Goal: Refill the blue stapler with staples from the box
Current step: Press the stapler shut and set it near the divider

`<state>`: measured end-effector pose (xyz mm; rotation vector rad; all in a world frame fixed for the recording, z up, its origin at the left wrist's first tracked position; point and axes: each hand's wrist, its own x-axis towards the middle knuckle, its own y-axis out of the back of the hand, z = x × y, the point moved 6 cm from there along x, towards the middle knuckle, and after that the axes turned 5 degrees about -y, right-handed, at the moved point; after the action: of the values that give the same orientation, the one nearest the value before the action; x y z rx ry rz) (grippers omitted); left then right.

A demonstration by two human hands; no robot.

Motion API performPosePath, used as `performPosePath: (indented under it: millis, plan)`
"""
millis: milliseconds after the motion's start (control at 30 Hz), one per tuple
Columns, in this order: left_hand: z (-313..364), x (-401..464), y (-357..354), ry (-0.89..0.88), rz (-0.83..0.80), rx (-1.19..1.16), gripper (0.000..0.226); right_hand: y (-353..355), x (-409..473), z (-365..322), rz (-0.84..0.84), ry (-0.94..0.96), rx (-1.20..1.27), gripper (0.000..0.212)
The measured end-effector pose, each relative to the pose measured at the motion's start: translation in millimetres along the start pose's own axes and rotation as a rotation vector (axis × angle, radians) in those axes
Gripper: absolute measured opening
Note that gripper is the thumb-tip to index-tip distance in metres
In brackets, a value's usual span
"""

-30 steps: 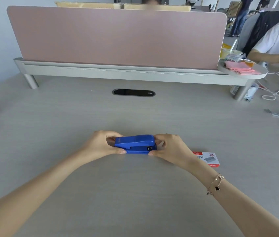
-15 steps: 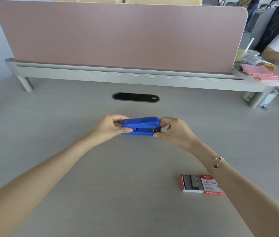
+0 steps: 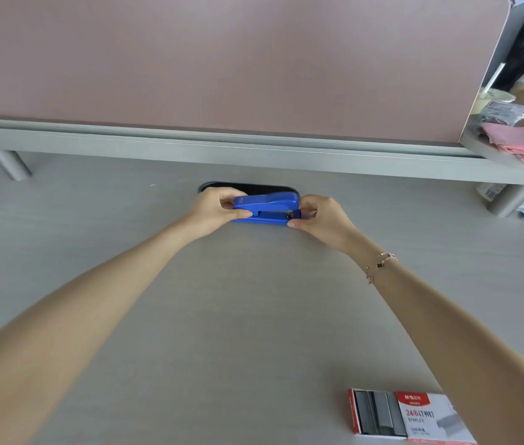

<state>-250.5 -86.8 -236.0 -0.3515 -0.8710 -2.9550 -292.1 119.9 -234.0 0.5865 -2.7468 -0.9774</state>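
Head view showed the left hand (image 3: 214, 211) and right hand (image 3: 321, 216) pinching opposite ends of the blue stapler (image 3: 266, 208), probably bracing it for opening; the staple box (image 3: 405, 415) waited open, well nearer than the stapler

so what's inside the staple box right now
The staple box lies on the desk with its tray slid partly out, showing grey strips of staples. The white sleeve covers the rest, so how full it is cannot be seen.
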Motion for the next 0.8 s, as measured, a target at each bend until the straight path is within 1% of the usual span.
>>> performPosePath:
  millis: [167, 267, 333, 567, 800]
  plan:
    - [-12.0, 12.4, 2.7, -0.006, 0.02, -0.025, 0.029, -2.5, 16.3, 2.4, -0.006, -0.013, 0.044, 0.022]
    - [-20.5, 15.7, 1.6, -0.002, 0.04, -0.044, 0.024, -3.9, 17.7, 6.5, 0.006, -0.027, 0.074, 0.024]
    - [-24.9, 14.9, 1.0, 0.011, 0.062, -0.043, 0.028, -4.9, 16.9, 9.9, 0.028, -0.03, 0.095, 0.023]
    - [-24.8, 13.0, -1.2, 0.016, 0.076, -0.005, 0.026, -8.0, 19.7, 11.8, 0.035, -0.026, 0.035, 0.023]
    - [-24.2, 11.8, -1.8, 0.021, 0.076, -0.038, 0.028, -8.5, 17.1, 9.1, 0.032, -0.012, 0.015, 0.024]
